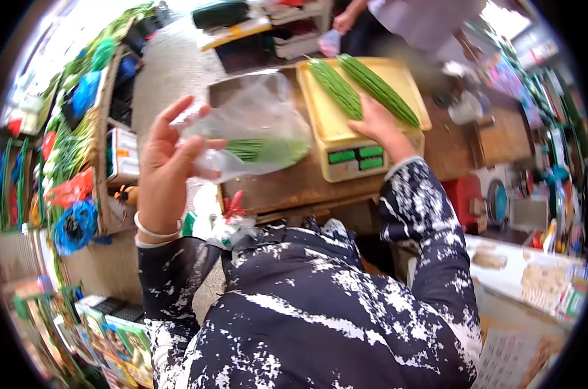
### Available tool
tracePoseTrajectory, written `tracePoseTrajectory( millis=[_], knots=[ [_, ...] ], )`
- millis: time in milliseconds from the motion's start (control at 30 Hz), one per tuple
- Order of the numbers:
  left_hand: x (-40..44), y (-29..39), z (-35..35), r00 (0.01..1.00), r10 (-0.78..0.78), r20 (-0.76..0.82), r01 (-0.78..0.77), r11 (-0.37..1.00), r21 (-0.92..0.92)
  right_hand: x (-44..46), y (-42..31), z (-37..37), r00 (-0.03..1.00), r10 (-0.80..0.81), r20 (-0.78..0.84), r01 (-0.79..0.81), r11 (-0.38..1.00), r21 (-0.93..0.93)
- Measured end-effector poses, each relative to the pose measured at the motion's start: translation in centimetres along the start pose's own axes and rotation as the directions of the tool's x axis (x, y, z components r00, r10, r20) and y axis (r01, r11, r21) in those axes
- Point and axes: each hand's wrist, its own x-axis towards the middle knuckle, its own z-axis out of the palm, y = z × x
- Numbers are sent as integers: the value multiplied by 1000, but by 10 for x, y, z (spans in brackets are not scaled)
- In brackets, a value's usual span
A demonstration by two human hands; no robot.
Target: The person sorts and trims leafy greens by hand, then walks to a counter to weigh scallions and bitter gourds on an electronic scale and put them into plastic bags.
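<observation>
My left hand (170, 159) pinches the edge of a clear plastic bag (258, 107) with its fingers. Inside the bag lies a bunch of thin green stalks (248, 149), too blurred to name. My right hand (381, 126) is closed round the near end of a long ridged gourd (335, 86), which lies in the yellow tray (310, 123) of a digital scale (342, 170). Beside it in the tray rests a second ridged gourd (381, 91), apart from my fingers.
The scale stands on a brown wooden table (274, 194). Across it is another person (414, 26), a small bag in one hand. Stalls of leafy vegetables (73, 139) line the left. A white cup (466, 109) is on the right, and a red bag knot (234, 204) hangs at the table's front.
</observation>
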Motion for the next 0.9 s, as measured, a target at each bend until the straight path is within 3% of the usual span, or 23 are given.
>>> tracePoseTrajectory(
  millis=[67,100,133,167,233,267,300,333,433,500,533,567,600,633,700,767,833,900],
  knots=[
    [-3,-6,-11,1000,-15,-4,15,1000,14,-1,-12,-25,997,16,69,-33,968,247],
    [-6,-9,-16,999,-38,-3,38,999,16,1,-26,-37,997,-21,69,3,969,248],
    [-7,-13,-20,998,-65,-19,66,997,32,-2,-40,-47,983,-6,186,-127,707,696],
    [-8,-16,-23,997,-80,-21,81,996,29,-5,-52,-57,952,-45,303,-283,247,927],
    [-9,-24,-27,997,-78,-16,79,996,29,-8,-90,-68,965,-239,108,-173,-269,947],
    [-10,-27,-28,997,-77,-28,78,996,31,-5,-112,-62,966,-259,30,-144,-433,890],
    [-11,-30,-29,997,-71,-23,72,997,14,-11,-142,-67,965,-260,-17,-119,-498,859],
    [-10,-33,-31,998,-64,-16,64,998,-2,-9,-165,-60,932,-358,-57,-133,-484,865],
    [-10,-40,-43,995,-25,-100,20,999,-44,2,-219,0,902,-427,-60,-123,-390,913],
    [-9,-47,-56,991,-9,-132,0,998,-64,-5,-226,13,890,-448,85,-119,-48,992],
    [-9,-50,-62,983,-3,-186,-25,988,-149,-10,-223,17,889,-450,83,-119,-51,992],
    [-9,-53,-69,971,-2,-239,-55,971,-234,-19,-216,11,905,-395,159,-39,296,955],
    [-8,-57,-77,966,5,-259,-74,964,-256,-25,-209,9,923,-319,214,28,610,792],
    [-9,-60,-80,954,2,-300,-86,960,-266,-30,-201,12,920,-322,225,22,614,789],
    [-8,-60,-82,940,51,-336,-152,947,-282,-37,-186,24,897,-294,329,75,837,542],
    [-9,-54,-74,945,50,-324,-149,946,-287,-32,-173,57,900,-251,358,70,891,449],
    [-9,-51,-63,981,3,-194,-72,935,-347,-32,-165,65,907,-201,371,63,934,352],
    [-8,-40,-58,988,-12,-152,-37,947,-320,-37,-169,49,946,-302,122,208,850,485]
  ],
)
